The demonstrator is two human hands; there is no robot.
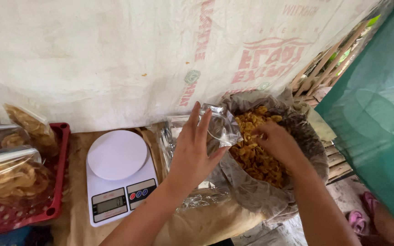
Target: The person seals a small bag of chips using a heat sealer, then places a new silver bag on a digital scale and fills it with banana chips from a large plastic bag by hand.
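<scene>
Two hands work over the big plastic-lined sack of golden-yellow fried chips [256,157]. Your left hand [192,152] grips a small clear plastic bag [222,125] by its mouth, fingers extended along its side, holding it just above the sack's rim. Your right hand [277,143] is curled down into the chips; what it pinches, you cannot tell. Left of you sits a white digital kitchen scale with a round platter [119,175], and beyond it a red plastic basket [62,150] holding sealed clear packets of yellow snacks [12,175].
</scene>
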